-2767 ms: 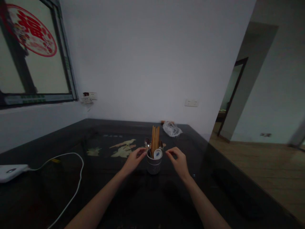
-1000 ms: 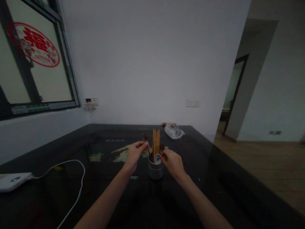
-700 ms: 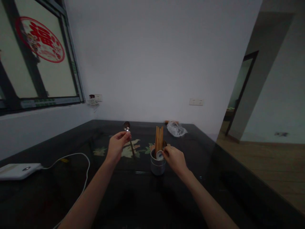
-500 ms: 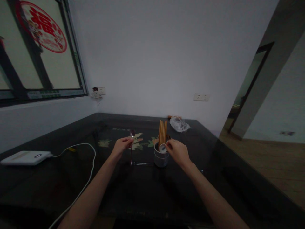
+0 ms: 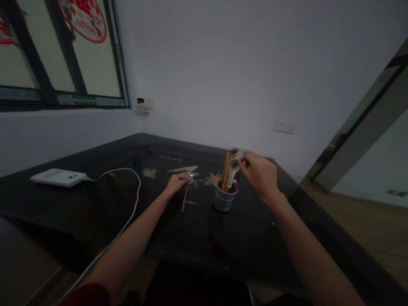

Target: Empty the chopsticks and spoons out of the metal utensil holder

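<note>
My right hand (image 5: 259,172) pinches a white soup spoon (image 5: 233,170) by its bowl end, its handle pointing down toward the mouth of a metal holder (image 5: 225,201). Several wooden chopsticks (image 5: 226,170) stand upright in the holder. A metal spoon (image 5: 235,182) shows at its right rim, partly hidden. To the left, my left hand (image 5: 177,183) is closed on a metal spoon (image 5: 185,197), bowl up and long handle slanting down above the table. A thin shiny strip (image 5: 192,203) lies between that spoon and the holder.
A white power bank (image 5: 59,177) lies on the left of the black table (image 5: 165,229). Its white cable (image 5: 137,202) runs toward the front edge. Behind my right hand, a clear plastic bag (image 5: 242,153) is partly hidden. Wall sockets (image 5: 285,127) are at the back.
My right hand has risen with the white soup spoon from the holder's rim, so its handle now shows. The metal spoon in my left hand has tilted. The view has shifted.
</note>
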The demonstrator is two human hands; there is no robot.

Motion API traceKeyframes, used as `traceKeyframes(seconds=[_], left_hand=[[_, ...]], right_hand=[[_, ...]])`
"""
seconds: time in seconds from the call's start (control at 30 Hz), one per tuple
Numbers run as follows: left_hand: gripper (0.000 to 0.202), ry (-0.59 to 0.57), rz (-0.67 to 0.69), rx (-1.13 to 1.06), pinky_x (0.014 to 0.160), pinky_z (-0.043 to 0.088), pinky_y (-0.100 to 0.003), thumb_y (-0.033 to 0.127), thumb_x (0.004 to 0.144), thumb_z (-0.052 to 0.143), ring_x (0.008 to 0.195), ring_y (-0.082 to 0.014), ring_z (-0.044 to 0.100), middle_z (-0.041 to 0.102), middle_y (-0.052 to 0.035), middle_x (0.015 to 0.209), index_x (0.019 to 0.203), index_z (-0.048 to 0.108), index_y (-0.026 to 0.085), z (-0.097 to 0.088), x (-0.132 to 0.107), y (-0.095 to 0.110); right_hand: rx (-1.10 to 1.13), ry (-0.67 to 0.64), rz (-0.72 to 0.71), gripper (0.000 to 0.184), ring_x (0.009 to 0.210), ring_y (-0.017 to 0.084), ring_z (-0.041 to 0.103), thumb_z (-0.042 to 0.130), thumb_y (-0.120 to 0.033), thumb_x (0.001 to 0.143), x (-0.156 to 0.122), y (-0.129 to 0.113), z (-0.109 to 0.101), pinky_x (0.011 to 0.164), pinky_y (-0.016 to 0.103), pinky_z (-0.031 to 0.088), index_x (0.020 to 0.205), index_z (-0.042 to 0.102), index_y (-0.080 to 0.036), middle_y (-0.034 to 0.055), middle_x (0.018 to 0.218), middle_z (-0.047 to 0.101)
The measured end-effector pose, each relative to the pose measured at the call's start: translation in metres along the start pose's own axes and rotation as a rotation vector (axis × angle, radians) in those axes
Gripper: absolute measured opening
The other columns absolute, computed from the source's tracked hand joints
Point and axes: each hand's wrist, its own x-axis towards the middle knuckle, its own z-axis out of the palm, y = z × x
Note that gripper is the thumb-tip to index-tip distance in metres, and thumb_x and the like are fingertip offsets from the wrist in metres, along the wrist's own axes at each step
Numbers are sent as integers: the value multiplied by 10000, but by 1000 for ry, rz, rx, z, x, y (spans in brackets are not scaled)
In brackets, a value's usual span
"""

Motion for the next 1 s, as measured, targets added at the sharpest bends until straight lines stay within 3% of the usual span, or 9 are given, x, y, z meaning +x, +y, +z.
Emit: traceKeyframes(seconds=[0.1,0.2,0.37,0.6,1.0], left_hand=[[212,37,22,194,540,392,-235,334,651,687,538,-149,562,611,-19,511,549,647,153,1,6,-8],[215,58,70,361,583,383,-239,351,659,677,625,-182,601,633,-23,561,541,642,176,3,10,-15],[190,45,71,544,615,393,-237,369,711,621,737,-209,639,692,-53,734,681,674,189,0,12,-19],[226,65,-23,723,633,427,-236,391,765,553,859,-228,650,709,-77,888,809,684,213,-7,5,-8],[249,53,36,798,693,469,-273,410,785,533,859,-243,655,703,-94,884,801,665,200,-8,2,-7]], right_hand=[[55,54,-82,255,722,160,545,408,-307,925,21,-17,-20,592,257,313,853,613,-175,55,789,616],[81,-38,-159,253,756,163,562,407,-297,929,33,-44,-19,625,261,348,884,622,-170,61,825,626],[80,-321,-221,194,845,192,620,503,-315,897,38,-88,32,681,267,415,895,640,-177,74,918,666],[71,-604,-113,230,961,261,646,578,-307,846,34,-119,113,765,331,489,996,656,-151,141,1029,676],[116,-718,85,277,1029,277,626,529,-194,832,21,-123,164,817,358,498,1076,645,-131,172,1096,657]])
